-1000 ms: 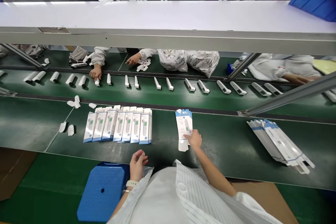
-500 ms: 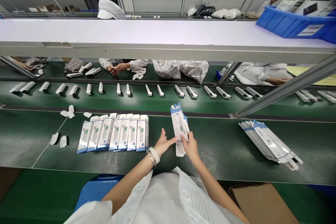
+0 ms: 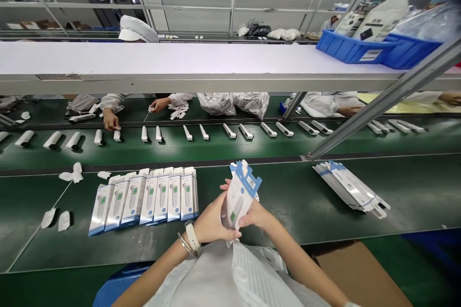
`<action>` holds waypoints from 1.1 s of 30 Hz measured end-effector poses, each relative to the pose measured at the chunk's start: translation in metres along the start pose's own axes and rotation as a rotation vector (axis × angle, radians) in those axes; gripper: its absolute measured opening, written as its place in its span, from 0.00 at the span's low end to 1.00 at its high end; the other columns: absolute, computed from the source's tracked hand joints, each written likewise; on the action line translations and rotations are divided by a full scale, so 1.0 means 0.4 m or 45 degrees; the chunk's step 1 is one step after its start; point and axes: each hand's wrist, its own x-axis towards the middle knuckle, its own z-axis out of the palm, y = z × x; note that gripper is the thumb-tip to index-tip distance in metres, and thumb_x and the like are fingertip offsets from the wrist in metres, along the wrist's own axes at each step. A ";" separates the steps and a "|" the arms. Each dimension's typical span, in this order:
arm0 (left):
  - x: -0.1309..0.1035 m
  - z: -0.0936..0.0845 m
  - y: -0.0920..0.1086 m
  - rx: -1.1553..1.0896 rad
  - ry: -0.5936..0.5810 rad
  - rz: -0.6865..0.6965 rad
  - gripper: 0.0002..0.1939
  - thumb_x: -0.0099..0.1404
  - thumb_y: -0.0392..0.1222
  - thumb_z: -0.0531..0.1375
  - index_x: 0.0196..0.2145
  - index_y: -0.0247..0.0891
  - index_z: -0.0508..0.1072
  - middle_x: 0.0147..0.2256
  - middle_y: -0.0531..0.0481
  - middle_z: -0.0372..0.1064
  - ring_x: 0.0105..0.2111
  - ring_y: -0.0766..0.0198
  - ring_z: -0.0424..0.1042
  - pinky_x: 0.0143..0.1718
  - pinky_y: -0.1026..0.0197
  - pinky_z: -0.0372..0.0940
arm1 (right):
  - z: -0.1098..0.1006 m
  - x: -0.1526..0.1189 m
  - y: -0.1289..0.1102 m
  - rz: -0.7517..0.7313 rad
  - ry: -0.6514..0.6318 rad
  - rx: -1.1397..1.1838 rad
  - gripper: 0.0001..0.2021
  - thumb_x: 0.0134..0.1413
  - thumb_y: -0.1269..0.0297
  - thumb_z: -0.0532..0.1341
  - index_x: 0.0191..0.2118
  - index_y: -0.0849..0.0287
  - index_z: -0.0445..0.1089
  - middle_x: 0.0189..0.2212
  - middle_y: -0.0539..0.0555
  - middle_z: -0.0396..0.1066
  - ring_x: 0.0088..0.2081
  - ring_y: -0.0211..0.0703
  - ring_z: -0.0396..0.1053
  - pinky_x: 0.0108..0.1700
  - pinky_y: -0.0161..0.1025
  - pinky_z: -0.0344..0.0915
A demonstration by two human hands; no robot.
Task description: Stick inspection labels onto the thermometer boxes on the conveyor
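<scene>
We record, beyond the grip and running left to right, one row of elongated white plastic devices [image 3: 52, 139], sixteen countable left of the slanted grey metal strut [image 3: 360, 114], more past it.

Left, well apart from the grip: small white plastic caps [image 3: 64, 220], two on our side, one farther off, plus an overlapping cluster we cannot count surely.

Beyond these: two hands of a co-worker [image 3: 110, 119], one touching a device.

Left, near the grip: upright-printed white-and-blue boxes [image 3: 133, 199], seven fronts showing, further edges behind the last.

At the grip: one left hand [image 3: 212, 216], wrist bearing one cream band [image 3: 192, 235] and one silver bangle [image 3: 185, 244], grasping a white-and-blue cardboard carton [image 3: 238, 197], tilted, its blue end flaps unfolded and pointing away from us; one right hand [image 3: 254, 216], grasping the same carton, thumb on its front.

Beyond the grip: two clear plastic bags [image 3: 216, 104].

Right, well apart: one stack of flattened white-and-blue cartons [image 3: 349, 187], number uncertain.
</scene>
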 end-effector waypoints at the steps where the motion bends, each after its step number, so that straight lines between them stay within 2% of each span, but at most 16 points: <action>1: -0.003 -0.001 -0.002 0.028 0.032 0.003 0.39 0.42 0.39 0.66 0.53 0.38 0.59 0.42 0.47 0.67 0.39 0.56 0.67 0.39 0.61 0.62 | 0.010 0.016 -0.008 0.007 0.047 0.010 0.44 0.24 0.53 0.71 0.53 0.54 0.57 0.50 0.58 0.62 0.48 0.52 0.63 0.50 0.50 0.60; 2: -0.004 -0.002 -0.009 0.061 0.078 -0.009 0.31 0.45 0.39 0.65 0.49 0.37 0.63 0.37 0.49 0.69 0.35 0.59 0.68 0.35 0.63 0.62 | 0.021 0.031 -0.014 0.011 0.139 0.013 0.38 0.25 0.56 0.72 0.49 0.55 0.62 0.46 0.57 0.66 0.45 0.51 0.66 0.48 0.49 0.61; 4: -0.004 0.000 -0.030 0.121 0.148 -0.052 0.11 0.53 0.40 0.59 0.35 0.34 0.70 0.26 0.52 0.68 0.26 0.64 0.66 0.28 0.65 0.60 | 0.041 0.053 -0.018 0.026 0.368 0.039 0.25 0.30 0.57 0.70 0.40 0.57 0.67 0.38 0.55 0.72 0.40 0.49 0.69 0.46 0.48 0.63; 5: -0.004 0.001 -0.041 0.144 0.168 -0.070 0.09 0.56 0.42 0.56 0.28 0.33 0.70 0.22 0.53 0.65 0.23 0.66 0.64 0.26 0.66 0.59 | 0.049 0.060 -0.018 0.029 0.463 0.059 0.21 0.33 0.57 0.69 0.37 0.58 0.68 0.35 0.54 0.72 0.39 0.48 0.69 0.45 0.48 0.64; 7: -0.004 0.004 -0.061 0.178 0.192 -0.084 0.16 0.60 0.45 0.53 0.21 0.32 0.68 0.18 0.53 0.63 0.21 0.66 0.63 0.24 0.66 0.58 | 0.057 0.065 -0.018 0.035 0.557 0.061 0.18 0.37 0.56 0.67 0.36 0.59 0.69 0.35 0.55 0.73 0.39 0.49 0.70 0.46 0.48 0.64; 9: -0.003 0.007 -0.074 0.226 0.224 -0.048 0.16 0.61 0.46 0.51 0.25 0.32 0.70 0.21 0.51 0.66 0.24 0.64 0.66 0.26 0.64 0.60 | 0.060 0.063 -0.020 0.007 0.583 0.007 0.20 0.39 0.52 0.65 0.38 0.59 0.68 0.37 0.56 0.72 0.41 0.50 0.68 0.47 0.48 0.63; 11: 0.000 0.012 -0.085 0.304 0.271 0.040 0.14 0.62 0.44 0.51 0.37 0.34 0.71 0.32 0.47 0.70 0.33 0.60 0.69 0.35 0.61 0.62 | 0.064 0.060 -0.024 -0.123 0.639 -0.029 0.26 0.38 0.47 0.64 0.42 0.58 0.65 0.42 0.57 0.69 0.44 0.50 0.66 0.48 0.47 0.61; 14: 0.008 0.023 -0.109 0.444 0.346 0.171 0.24 0.61 0.43 0.53 0.55 0.37 0.57 0.48 0.42 0.63 0.48 0.55 0.63 0.48 0.55 0.58 | 0.086 0.056 -0.024 -0.372 0.784 0.021 0.33 0.38 0.44 0.62 0.50 0.54 0.57 0.47 0.57 0.63 0.46 0.48 0.63 0.48 0.44 0.60; 17: 0.012 0.037 -0.133 0.499 0.354 0.221 0.34 0.59 0.44 0.55 0.59 0.35 0.46 0.53 0.37 0.56 0.53 0.52 0.56 0.52 0.49 0.54 | 0.124 0.055 -0.012 -0.413 0.956 0.071 0.27 0.43 0.49 0.61 0.49 0.53 0.57 0.42 0.54 0.64 0.41 0.44 0.65 0.43 0.41 0.63; 21: 0.000 0.041 -0.125 0.305 0.233 0.212 0.41 0.55 0.45 0.60 0.60 0.36 0.43 0.56 0.37 0.50 0.56 0.49 0.51 0.55 0.45 0.49 | 0.162 0.053 0.004 -0.346 1.213 0.018 0.17 0.48 0.56 0.58 0.44 0.55 0.59 0.37 0.52 0.64 0.37 0.42 0.64 0.40 0.40 0.62; 23: -0.009 0.032 -0.103 0.049 0.125 0.178 0.39 0.55 0.45 0.60 0.60 0.38 0.45 0.58 0.39 0.48 0.57 0.50 0.50 0.56 0.46 0.47 | 0.168 0.048 0.002 -0.348 1.249 -0.105 0.15 0.48 0.58 0.58 0.42 0.56 0.60 0.38 0.52 0.64 0.39 0.43 0.63 0.41 0.41 0.61; 26: -0.013 0.014 -0.060 -0.419 0.004 0.149 0.30 0.60 0.46 0.55 0.58 0.39 0.52 0.58 0.42 0.49 0.58 0.52 0.49 0.57 0.48 0.46 | 0.167 0.041 -0.010 -0.404 1.199 -0.284 0.13 0.46 0.62 0.58 0.41 0.56 0.61 0.38 0.52 0.63 0.40 0.43 0.62 0.42 0.42 0.60; 29: -0.003 -0.002 -0.017 -0.690 0.048 0.092 0.23 0.62 0.48 0.51 0.54 0.39 0.60 0.56 0.44 0.55 0.57 0.53 0.52 0.57 0.49 0.46 | 0.164 0.036 -0.021 -0.486 1.107 -0.383 0.13 0.46 0.66 0.58 0.41 0.55 0.61 0.35 0.51 0.64 0.37 0.41 0.64 0.40 0.41 0.61; 33: 0.013 -0.007 0.024 -0.813 0.094 -0.041 0.22 0.58 0.43 0.58 0.51 0.39 0.65 0.53 0.44 0.61 0.54 0.54 0.56 0.56 0.52 0.50 | 0.161 0.035 -0.022 -0.591 0.985 -0.433 0.14 0.49 0.66 0.56 0.44 0.54 0.59 0.32 0.50 0.65 0.34 0.41 0.65 0.38 0.41 0.61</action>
